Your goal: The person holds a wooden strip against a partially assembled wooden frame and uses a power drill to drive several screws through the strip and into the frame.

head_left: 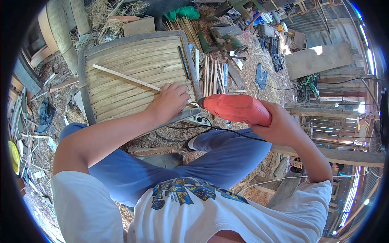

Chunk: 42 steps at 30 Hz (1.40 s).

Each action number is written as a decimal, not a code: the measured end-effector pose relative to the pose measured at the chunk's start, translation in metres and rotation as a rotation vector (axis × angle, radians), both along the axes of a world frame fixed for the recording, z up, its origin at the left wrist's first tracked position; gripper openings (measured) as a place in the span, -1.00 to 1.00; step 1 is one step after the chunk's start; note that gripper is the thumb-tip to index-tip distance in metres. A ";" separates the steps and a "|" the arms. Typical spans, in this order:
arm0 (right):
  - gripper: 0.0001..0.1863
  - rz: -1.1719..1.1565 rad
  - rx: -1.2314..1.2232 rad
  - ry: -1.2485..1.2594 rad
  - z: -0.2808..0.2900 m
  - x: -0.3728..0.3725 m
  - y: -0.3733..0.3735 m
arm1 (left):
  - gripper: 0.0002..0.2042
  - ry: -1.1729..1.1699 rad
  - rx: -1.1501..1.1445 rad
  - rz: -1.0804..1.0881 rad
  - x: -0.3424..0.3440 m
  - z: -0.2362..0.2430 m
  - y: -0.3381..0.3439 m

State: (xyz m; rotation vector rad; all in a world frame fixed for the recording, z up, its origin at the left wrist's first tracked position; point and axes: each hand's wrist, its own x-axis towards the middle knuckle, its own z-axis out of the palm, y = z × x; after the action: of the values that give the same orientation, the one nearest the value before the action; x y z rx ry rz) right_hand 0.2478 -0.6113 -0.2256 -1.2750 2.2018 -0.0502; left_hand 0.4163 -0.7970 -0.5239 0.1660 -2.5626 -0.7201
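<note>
A slatted wooden panel in a grey frame point(87, 97) lies in front of me. A thin pale wooden strip point(121, 76) crosses it diagonally. My left hand point(170, 97) has its fingers curled over the strip near the panel's lower right corner, holding it down. My right hand point(269, 121) grips a red corded power drill point(229, 107), whose dark nose points left at that corner, just right of my left fingers; whether its tip touches the wood I cannot tell. A narrow black bar point(183, 60) lies along the panel's right side.
Loose wooden strips point(210, 73) lie right of the panel. Behind them stands a green machine point(225, 40). Dark cables cross below the panel. Scraps cover the ground at left. Wooden planks point(336, 152) and corrugated sheeting form the right side. My legs are spread below the panel.
</note>
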 end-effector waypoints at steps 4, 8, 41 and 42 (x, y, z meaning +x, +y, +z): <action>-0.47 0.000 -0.007 0.023 -0.001 0.000 0.001 | -0.85 0.007 -0.002 -0.002 0.000 0.001 0.000; -0.48 0.008 0.005 0.025 -0.001 0.001 0.000 | -0.85 0.013 0.001 -0.001 0.000 0.001 -0.001; -0.49 -0.144 -0.083 -0.070 0.004 -0.001 0.020 | -0.84 0.057 0.009 -0.010 -0.001 -0.002 0.000; -0.49 -0.146 -0.089 -0.067 0.008 0.001 0.026 | -0.85 0.055 0.021 -0.009 -0.002 -0.002 0.001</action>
State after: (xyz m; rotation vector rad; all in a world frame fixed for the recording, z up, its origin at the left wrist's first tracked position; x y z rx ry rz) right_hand 0.2485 -0.5857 -0.2181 -1.1397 2.2531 -0.2469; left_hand 0.4142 -0.7963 -0.5258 0.1399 -2.5059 -0.7443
